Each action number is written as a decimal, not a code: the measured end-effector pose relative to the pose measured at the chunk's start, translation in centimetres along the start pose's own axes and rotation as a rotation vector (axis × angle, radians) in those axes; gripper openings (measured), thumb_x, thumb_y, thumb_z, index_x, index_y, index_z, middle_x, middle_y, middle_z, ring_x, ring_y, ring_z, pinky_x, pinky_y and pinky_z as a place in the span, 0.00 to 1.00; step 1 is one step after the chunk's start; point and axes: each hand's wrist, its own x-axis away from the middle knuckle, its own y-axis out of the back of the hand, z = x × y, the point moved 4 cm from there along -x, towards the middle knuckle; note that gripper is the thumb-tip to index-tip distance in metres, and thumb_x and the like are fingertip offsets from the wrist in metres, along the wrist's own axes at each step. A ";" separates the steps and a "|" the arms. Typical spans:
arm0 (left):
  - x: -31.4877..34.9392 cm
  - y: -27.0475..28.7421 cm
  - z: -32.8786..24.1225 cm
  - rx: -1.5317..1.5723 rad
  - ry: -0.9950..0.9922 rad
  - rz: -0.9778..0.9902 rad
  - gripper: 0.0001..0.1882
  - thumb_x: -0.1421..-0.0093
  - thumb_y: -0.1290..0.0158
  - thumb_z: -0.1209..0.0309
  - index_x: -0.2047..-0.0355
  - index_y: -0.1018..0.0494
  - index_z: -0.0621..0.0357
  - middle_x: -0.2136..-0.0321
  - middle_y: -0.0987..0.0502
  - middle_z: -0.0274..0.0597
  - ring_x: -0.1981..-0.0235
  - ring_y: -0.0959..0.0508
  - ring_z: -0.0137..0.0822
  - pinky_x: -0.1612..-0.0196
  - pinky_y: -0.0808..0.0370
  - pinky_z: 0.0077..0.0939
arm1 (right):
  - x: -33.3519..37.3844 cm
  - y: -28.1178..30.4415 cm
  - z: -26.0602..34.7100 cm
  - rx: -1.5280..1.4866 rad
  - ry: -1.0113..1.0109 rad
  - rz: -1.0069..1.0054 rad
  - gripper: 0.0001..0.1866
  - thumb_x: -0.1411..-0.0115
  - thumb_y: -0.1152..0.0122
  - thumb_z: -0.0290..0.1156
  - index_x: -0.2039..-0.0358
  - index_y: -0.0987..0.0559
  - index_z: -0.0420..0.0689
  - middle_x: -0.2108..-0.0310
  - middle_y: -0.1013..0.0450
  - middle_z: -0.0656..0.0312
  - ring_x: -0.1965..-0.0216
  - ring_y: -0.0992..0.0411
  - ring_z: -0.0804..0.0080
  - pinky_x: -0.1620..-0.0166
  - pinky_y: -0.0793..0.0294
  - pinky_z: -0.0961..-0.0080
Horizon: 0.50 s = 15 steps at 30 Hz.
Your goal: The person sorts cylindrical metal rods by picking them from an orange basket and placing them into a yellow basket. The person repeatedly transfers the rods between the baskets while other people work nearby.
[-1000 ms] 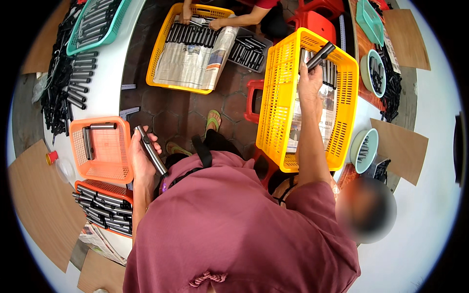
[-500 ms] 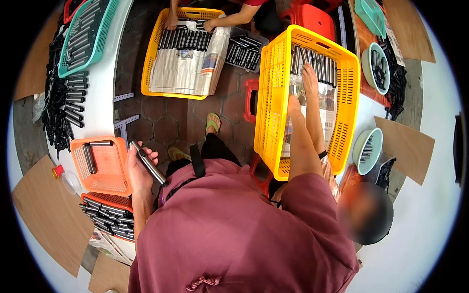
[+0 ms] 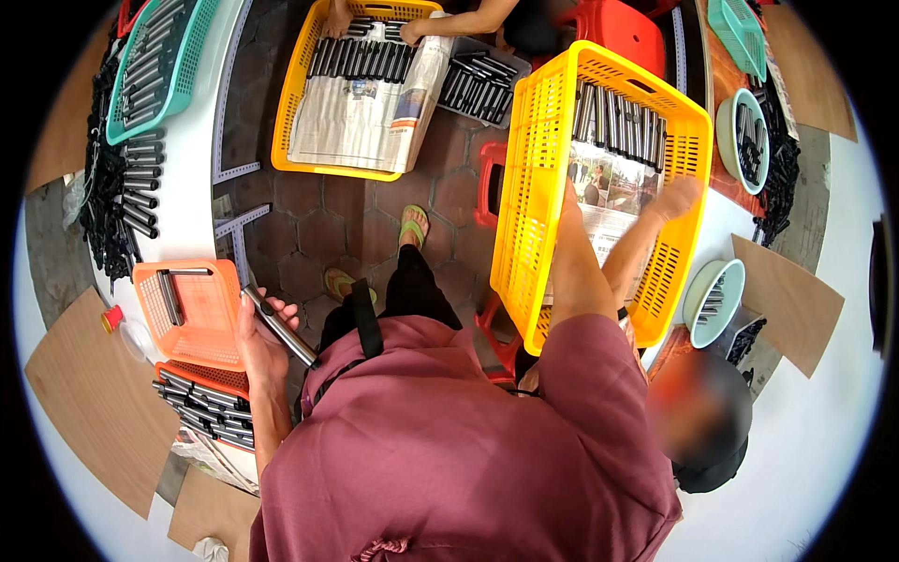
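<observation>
My left hand [image 3: 266,345] is closed round a silver metal tube with black ends [image 3: 279,328], beside the orange basket [image 3: 192,344]. My right arm reaches into the large yellow crate [image 3: 531,201]. My right hand [image 3: 567,208] is near its left wall, over the newspaper [image 3: 599,215] lining; its fingers are hidden. A row of dark and silver tubes [image 3: 620,125] lies on the newspaper at the crate's far end. Another person's hand [image 3: 678,197] is at the crate's right wall, blurred.
Another person's hands [image 3: 412,34] work at a second yellow crate [image 3: 278,140] holding tubes on newspaper. A grey tray [image 3: 479,86] of tubes stands beside it. At left, a full orange basket [image 3: 203,409] and a green basket [image 3: 194,80] hold tubes. Pale green bowls [image 3: 704,309] stand right.
The other person's hand has moved from the tubes to the right wall of the crate. My left hand still holds the tube. The view has shifted slightly.
</observation>
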 end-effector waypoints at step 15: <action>0.3 3.4 0.8 0.042 -0.020 0.005 0.20 0.33 0.54 0.53 0.53 0.33 0.56 0.69 0.26 0.39 0.67 0.21 0.38 0.63 0.23 0.33 | 5.3 0.9 6.1 0.638 0.357 -0.090 0.17 0.39 0.48 0.40 0.59 0.21 0.40 0.65 0.23 0.44 0.62 0.24 0.47 0.61 0.26 0.57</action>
